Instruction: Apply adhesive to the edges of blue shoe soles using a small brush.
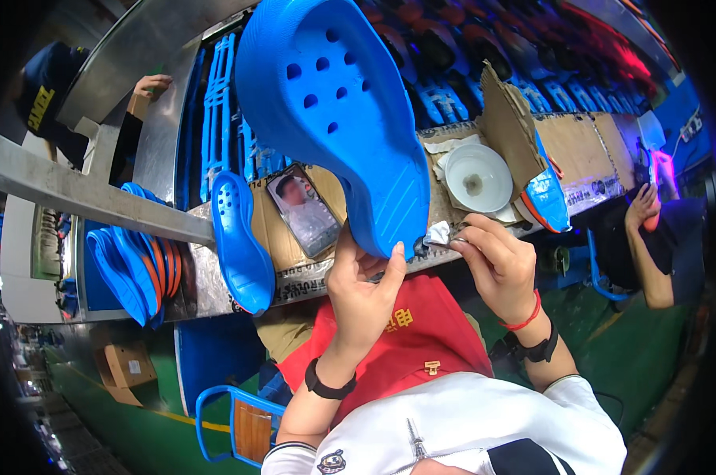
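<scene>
A large blue foam shoe sole [385, 186], with several round holes toward its broad end, stands raised over the bench edge. My left hand [362, 289] grips its narrow heel end between thumb and fingers. Close beside that heel, my right hand [496, 265] pinches a small crumpled white wad, perhaps cloth or tissue [437, 233]. I cannot tell whether the wad touches the sole. Just beyond my right hand is a white bowl [496, 180] with a greyish patch at its bottom.
On the bench lie a phone [304, 212], another blue sole [235, 237], an upright cardboard piece [510, 119] and a blue-and-orange shoe [548, 198]. Stacked soles [124, 265] sit left. Rows of blue pieces fill the far side. Other people's hands [153, 85] show at both sides.
</scene>
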A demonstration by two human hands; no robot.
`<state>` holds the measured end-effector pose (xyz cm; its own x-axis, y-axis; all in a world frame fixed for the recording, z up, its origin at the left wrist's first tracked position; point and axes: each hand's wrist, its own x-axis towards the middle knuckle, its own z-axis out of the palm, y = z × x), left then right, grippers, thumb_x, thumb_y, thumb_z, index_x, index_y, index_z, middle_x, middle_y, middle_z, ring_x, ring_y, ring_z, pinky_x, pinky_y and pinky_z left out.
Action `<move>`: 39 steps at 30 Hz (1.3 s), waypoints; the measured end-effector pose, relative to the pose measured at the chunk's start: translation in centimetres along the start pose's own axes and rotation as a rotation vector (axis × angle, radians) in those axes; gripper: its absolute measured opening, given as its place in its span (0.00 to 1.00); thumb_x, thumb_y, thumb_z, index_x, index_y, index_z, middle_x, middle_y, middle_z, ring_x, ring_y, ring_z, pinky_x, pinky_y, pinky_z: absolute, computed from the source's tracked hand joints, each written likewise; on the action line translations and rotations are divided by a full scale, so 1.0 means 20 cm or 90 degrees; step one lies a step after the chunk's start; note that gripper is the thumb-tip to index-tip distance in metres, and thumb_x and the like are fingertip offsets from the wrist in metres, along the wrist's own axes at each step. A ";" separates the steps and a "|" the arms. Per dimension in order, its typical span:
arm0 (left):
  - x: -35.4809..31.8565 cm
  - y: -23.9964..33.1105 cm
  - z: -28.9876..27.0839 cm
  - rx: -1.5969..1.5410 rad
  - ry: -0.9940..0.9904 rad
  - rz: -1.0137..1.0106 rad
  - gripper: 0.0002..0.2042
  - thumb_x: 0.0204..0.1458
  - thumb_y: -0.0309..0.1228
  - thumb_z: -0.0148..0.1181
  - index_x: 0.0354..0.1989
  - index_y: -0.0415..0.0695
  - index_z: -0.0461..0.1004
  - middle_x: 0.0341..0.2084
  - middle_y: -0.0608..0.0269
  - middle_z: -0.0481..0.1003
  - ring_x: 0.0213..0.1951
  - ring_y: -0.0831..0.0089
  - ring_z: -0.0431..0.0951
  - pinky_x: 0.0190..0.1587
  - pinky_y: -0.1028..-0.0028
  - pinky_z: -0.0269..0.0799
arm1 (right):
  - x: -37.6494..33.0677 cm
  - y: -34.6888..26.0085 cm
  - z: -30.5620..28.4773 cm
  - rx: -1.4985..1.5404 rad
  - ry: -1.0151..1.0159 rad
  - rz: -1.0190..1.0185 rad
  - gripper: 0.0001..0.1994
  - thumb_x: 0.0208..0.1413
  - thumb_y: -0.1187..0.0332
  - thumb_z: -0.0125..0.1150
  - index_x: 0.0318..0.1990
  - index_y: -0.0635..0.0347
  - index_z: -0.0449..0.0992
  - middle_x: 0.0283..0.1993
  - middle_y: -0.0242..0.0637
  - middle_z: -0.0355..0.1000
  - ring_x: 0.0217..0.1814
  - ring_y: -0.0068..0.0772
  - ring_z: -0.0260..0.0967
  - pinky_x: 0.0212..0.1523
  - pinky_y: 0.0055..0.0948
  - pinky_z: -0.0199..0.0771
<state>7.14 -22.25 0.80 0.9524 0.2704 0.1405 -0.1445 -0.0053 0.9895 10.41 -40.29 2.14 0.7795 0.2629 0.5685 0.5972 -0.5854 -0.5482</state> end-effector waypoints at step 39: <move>0.78 0.95 -0.05 -0.233 -0.194 0.135 0.20 0.54 0.28 0.61 0.52 0.35 0.63 0.44 0.53 0.74 0.40 0.66 0.79 0.47 0.68 0.77 | -0.04 0.02 -0.24 0.073 0.247 0.085 0.05 0.45 0.82 0.65 0.31 0.68 0.75 0.35 0.44 0.75 0.27 0.27 0.69 0.26 0.21 0.67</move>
<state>19.00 -17.21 21.75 0.9191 0.0063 0.3940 -0.3748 0.3226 0.8692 9.12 -44.41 4.37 0.7361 -0.1306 0.6642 0.5295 -0.5001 -0.6852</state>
